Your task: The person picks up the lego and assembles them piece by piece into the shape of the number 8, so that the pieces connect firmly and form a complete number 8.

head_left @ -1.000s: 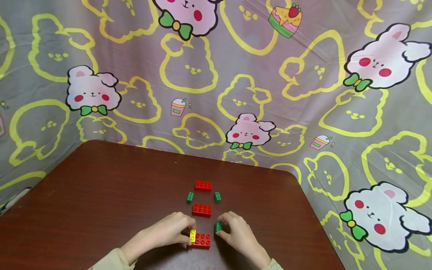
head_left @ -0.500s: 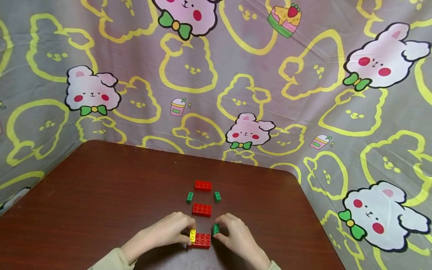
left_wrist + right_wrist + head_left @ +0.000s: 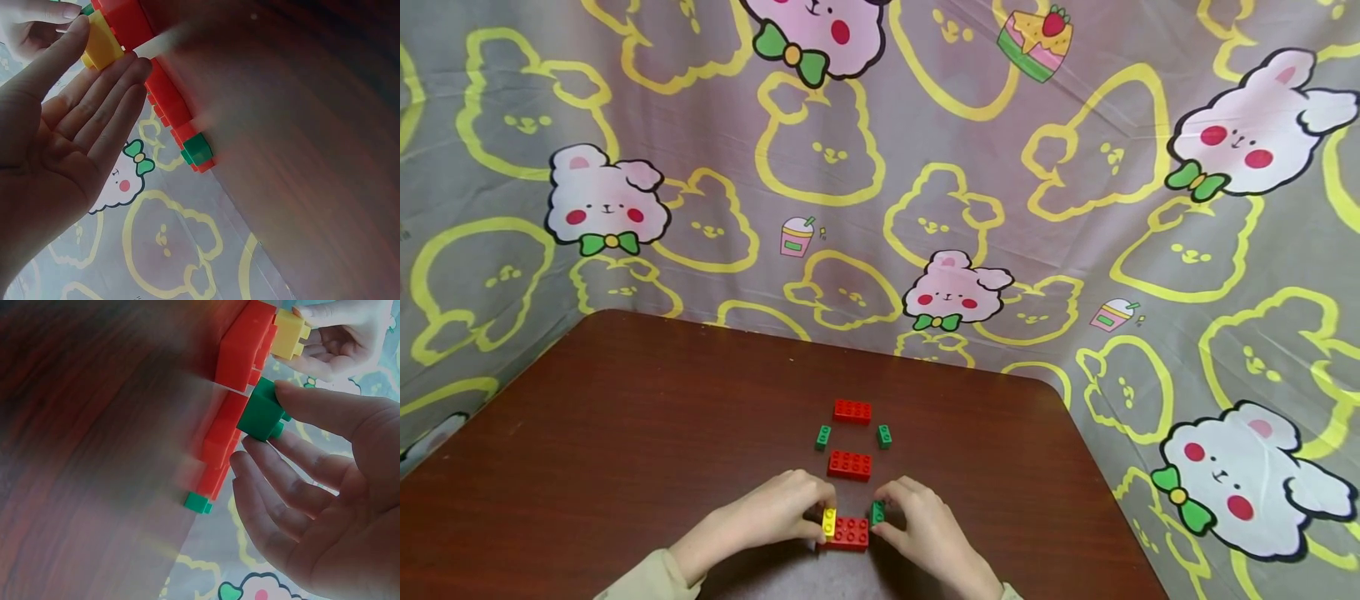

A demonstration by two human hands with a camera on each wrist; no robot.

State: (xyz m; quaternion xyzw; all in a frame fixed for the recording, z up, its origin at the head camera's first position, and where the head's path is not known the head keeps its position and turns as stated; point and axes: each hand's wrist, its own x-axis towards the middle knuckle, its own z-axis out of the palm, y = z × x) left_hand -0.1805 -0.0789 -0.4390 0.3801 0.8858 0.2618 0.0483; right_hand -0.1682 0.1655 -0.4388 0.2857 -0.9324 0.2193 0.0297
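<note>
Between the thumb and fingers of my left hand (image 3: 782, 512) is a small yellow two-stud building brick (image 3: 829, 523). It sits at the left end of the nearest red eight-stud brick (image 3: 853, 535), on top of it. My right hand (image 3: 928, 529) pinches a small green two-stud brick (image 3: 877, 512) with thumb and fingertips. That green brick is at the red brick's right end, and in the right wrist view the green brick (image 3: 259, 411) is off the table. Whether it touches the red brick I cannot tell.
Farther up the brown table (image 3: 647, 417) lie a second red brick (image 3: 850, 465) and a third red brick (image 3: 852, 411). Between them lie a left green brick (image 3: 823, 437) and a right green brick (image 3: 884, 436). A patterned curtain (image 3: 850, 167) hangs behind the table.
My right hand has moved the green brick a little left and nearer to me, up to the red brick's right end. The left hand has stayed on the yellow brick.
</note>
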